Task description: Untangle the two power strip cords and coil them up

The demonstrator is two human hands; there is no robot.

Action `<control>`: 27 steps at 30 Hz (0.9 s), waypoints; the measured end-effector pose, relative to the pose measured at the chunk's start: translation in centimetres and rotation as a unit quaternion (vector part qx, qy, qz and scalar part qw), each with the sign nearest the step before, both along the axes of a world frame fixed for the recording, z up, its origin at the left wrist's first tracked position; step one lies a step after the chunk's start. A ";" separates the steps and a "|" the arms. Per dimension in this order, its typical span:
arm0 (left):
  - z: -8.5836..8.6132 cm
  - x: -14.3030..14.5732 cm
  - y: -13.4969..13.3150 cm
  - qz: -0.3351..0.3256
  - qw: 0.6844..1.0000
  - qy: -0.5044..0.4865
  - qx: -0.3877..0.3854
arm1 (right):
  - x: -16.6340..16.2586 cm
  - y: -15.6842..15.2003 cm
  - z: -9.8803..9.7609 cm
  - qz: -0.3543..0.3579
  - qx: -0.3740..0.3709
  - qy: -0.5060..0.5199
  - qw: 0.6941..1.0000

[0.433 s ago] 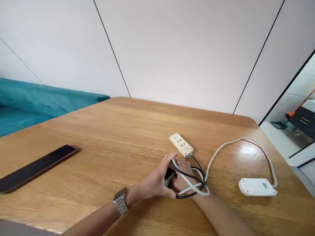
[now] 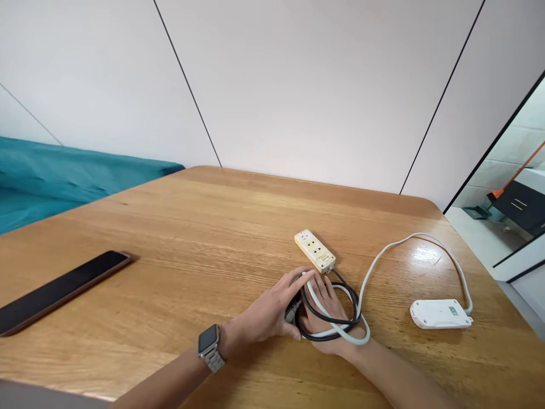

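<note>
A black cord (image 2: 317, 311) and a white cord (image 2: 356, 339) lie in tangled loops in front of me. My left hand (image 2: 276, 304), with a watch (image 2: 208, 346) on its wrist, curls its fingers and thumb around the left side of these loops. Between the hands a grey plug (image 2: 293, 311) partly shows. Inside the loops lies my right hand (image 2: 326, 309), palm down with fingers stretched forward; the cords cross its back and wrist. The black cord leads to a yellowed power strip (image 2: 315, 250) just beyond the fingers. The white cord runs right to a white power strip (image 2: 440, 314), its underside up.
A dark phone (image 2: 63, 291) rests at the left of the wooden table (image 2: 204, 227). Behind the table stands a white panelled wall (image 2: 306, 91), with a teal sofa (image 2: 85, 167) to the left. A doorway at the right shows a dark cabinet (image 2: 522, 207).
My right hand has flattened, its fingers stretching forward inside the loops. The cord loops have shifted slightly right over its wrist. The view has turned a little.
</note>
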State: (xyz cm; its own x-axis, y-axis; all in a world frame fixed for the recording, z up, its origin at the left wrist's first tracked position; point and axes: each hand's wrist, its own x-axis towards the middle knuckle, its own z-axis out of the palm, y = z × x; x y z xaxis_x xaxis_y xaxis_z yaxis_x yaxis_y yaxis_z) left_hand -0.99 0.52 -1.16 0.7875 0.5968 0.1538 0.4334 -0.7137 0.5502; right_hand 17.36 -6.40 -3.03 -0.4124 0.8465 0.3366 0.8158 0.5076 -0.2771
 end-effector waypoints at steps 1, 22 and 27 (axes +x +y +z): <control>0.2 -0.1 0.2 -0.009 1.000 0.004 -0.001 | 0.1 -1.1 -0.4 -0.012 -0.012 0.000 1.000; 1.7 3.0 1.4 -0.087 0.982 0.092 0.138 | 27.5 -3.5 -2.1 -0.524 -0.086 0.183 0.827; 2.2 3.7 1.3 -0.078 0.980 0.113 0.147 | 20.8 0.3 -2.3 -0.374 -0.061 0.208 0.902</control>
State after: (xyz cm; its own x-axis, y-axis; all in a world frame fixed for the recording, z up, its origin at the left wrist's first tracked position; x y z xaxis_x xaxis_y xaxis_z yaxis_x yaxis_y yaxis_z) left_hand 2.72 1.78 1.09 0.8995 0.4221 0.1126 0.3931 -0.8945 0.2130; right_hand 38.20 -6.14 -5.31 0.4298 0.8769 0.2154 0.7292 -0.1964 -0.6555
